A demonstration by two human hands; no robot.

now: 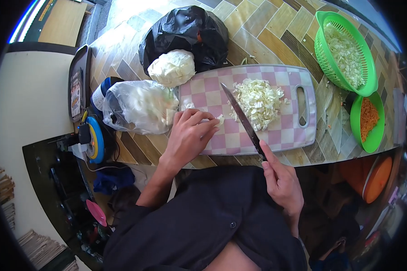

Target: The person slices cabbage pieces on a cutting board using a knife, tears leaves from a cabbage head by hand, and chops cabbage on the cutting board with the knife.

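Note:
My right hand (282, 183) is wrapped around the handle of a kitchen knife (243, 118), whose blade slants up and left over the cutting board. A pink-and-white checkered cutting board (239, 143) lies under both the blade and a heap of chopped cabbage (259, 103). On the board's left part, my left hand (191, 135) has its fingers curled together on a small piece of cabbage (220, 120), which shows at the fingertips. Close to that hand is a clear plastic bag (138, 106) with pale contents. A whole cabbage (172, 67) sits at the board's upper left corner.
A black plastic bag (181, 31) lies behind the cabbage. At right are a green colander (323, 49) of chopped cabbage and a green bowl (356, 124) of shredded orange vegetable. A dark tray (72, 101) and a blue-yellow round object (95, 140) stand at left.

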